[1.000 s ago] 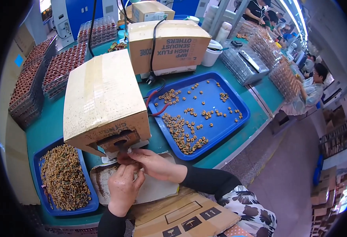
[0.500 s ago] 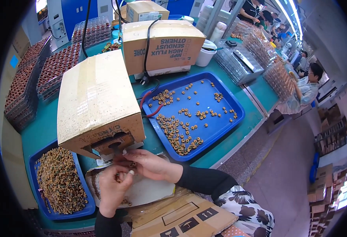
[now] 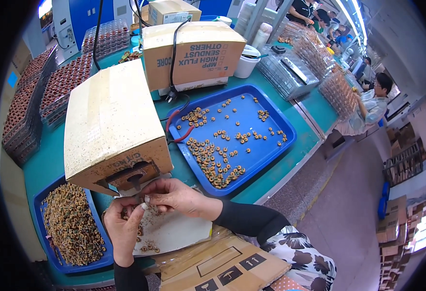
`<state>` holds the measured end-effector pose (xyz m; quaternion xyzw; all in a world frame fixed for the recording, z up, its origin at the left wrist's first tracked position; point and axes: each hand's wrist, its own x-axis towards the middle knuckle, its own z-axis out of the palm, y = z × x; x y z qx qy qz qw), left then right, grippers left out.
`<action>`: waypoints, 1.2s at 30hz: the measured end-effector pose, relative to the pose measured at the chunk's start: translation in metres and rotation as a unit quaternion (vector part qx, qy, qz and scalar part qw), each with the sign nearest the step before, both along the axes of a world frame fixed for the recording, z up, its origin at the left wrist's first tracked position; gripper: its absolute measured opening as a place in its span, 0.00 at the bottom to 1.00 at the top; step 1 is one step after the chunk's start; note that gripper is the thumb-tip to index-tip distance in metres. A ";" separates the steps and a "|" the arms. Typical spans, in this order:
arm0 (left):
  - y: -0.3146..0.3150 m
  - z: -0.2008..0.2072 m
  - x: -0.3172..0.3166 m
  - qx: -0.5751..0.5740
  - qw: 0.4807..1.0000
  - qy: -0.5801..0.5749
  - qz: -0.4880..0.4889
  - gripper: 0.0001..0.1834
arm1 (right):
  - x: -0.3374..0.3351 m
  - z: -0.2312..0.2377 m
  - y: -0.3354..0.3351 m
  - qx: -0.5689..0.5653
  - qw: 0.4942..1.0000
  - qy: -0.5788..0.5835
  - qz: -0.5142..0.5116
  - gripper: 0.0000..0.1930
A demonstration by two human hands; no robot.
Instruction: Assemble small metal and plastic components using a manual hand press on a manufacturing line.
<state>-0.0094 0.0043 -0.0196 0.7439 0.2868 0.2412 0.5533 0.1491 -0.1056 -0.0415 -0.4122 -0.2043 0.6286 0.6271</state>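
Observation:
My left hand (image 3: pixel 123 225) is closed, and small tan ring coils show between its fingers. Its fingertips meet those of my right hand (image 3: pixel 179 196), which is closed in a pinch; what that pinch holds is too small to make out. White coverings wrap some of the fingertips. Just above both hands a dark spindle (image 3: pixel 134 179) sticks out of the opening in a cardboard box cover (image 3: pixel 113 116). Below them lies a pale sheet (image 3: pixel 179 233) strewn with brown debris.
A blue tray heaped with ring coils (image 3: pixel 72 225) stands at the left. To the right, a larger blue tray (image 3: pixel 266 157) holds scattered coils. Red-sleeved leads (image 3: pixel 184 136) cross its near rim. Behind are another cardboard box (image 3: pixel 193 58), a white bucket (image 3: pixel 247 63) and stacked clear trays (image 3: pixel 67 87).
Both hands have moved slightly down from the spindle and opening. The left hand has also shifted left, and the fingertips now meet over the pale sheet. The whole view has shifted a little.

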 end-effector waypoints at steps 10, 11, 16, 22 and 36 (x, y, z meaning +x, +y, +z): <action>-0.014 0.010 0.001 0.274 0.962 -0.008 0.005 0.07 | -0.004 -0.001 0.003 0.016 0.997 -0.066 -0.021 0.11; -0.015 0.009 -0.002 0.243 0.970 -0.013 0.007 0.07 | -0.005 -0.001 0.003 0.013 0.998 -0.060 -0.025 0.12; -0.016 0.011 0.007 0.238 0.970 -0.055 -0.002 0.06 | 0.002 0.011 -0.002 -0.054 0.996 -0.039 -0.053 0.11; -0.020 0.015 0.014 0.223 0.970 -0.099 0.010 0.06 | 0.002 0.016 -0.004 -0.030 0.995 0.003 -0.090 0.10; -0.013 0.019 0.010 0.245 0.964 -0.103 -0.005 0.07 | -0.001 0.014 0.001 -0.007 0.996 0.028 -0.089 0.08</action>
